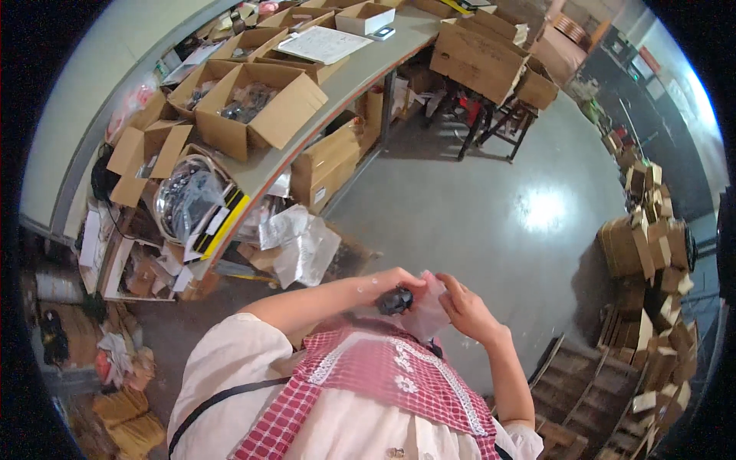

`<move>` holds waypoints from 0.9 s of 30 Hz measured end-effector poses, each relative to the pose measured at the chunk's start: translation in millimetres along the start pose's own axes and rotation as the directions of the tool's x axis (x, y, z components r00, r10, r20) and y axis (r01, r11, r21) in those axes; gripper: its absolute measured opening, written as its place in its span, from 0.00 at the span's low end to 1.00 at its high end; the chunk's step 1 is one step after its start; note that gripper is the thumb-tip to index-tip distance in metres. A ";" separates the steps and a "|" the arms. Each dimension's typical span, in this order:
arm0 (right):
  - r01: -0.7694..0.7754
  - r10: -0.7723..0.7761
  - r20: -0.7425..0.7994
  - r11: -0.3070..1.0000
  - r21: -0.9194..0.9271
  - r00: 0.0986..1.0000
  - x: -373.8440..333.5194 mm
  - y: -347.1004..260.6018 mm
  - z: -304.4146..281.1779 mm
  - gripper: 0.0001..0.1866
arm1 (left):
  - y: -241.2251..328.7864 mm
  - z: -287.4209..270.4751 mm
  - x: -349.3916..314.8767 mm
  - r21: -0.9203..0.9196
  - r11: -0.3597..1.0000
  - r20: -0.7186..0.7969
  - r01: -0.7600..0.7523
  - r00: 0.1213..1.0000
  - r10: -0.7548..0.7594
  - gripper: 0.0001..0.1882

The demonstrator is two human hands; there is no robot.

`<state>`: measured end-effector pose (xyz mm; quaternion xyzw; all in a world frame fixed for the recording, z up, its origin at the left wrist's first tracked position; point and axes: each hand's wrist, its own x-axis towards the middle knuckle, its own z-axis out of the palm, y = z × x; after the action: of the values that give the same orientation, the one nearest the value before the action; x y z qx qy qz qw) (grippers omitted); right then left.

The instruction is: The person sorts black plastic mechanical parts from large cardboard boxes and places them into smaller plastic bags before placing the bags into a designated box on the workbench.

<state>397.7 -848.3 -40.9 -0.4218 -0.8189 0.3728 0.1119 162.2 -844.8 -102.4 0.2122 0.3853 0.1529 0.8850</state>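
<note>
In front of my apron, both of my hands are raised close together. My left hand [401, 280] is closed around a small black rounded object [394, 301], whose exact kind I cannot make out. Between the hands hangs a thin, clear plastic bag [425, 316], its upper edge beside my left fingertips. My right hand [466, 308] pinches that bag's edge from the right, with thumb and fingers bent. Whether anything lies inside the bag cannot be told.
A long workbench [264, 165] on the left carries open cardboard boxes [257, 107] and a round basin [192, 195] of plastic-wrapped parts. Silvery plastic wrap [300, 244] hangs below its edge. Larger cartons [479, 61] sit on stools ahead; more boxes [625, 245] and wooden pallets [579, 391] line the right.
</note>
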 end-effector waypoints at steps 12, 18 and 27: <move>0.193 -0.188 -0.067 0.978 0.082 0.980 175.5 107.7 -125.9 0.25 | 140.3 22.4 119.8 0.178 0.808 -0.558 -0.562 0.618 0.553 0.23; 0.238 -0.274 0.122 0.939 0.250 0.954 259.3 98.4 -128.5 0.23 | 155.7 -5.8 122.1 0.161 0.611 -0.742 -0.775 0.313 0.592 0.21; 0.304 -0.487 0.260 0.798 0.520 0.834 446.9 61.8 -128.7 0.18 | 253.4 -80.1 72.6 0.124 0.374 -0.843 -0.919 0.102 0.529 0.23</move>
<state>222.6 -413.1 -53.4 -0.1182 -0.7836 0.5972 0.1235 122.8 -573.8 -71.3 0.0813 0.5119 0.7400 0.4287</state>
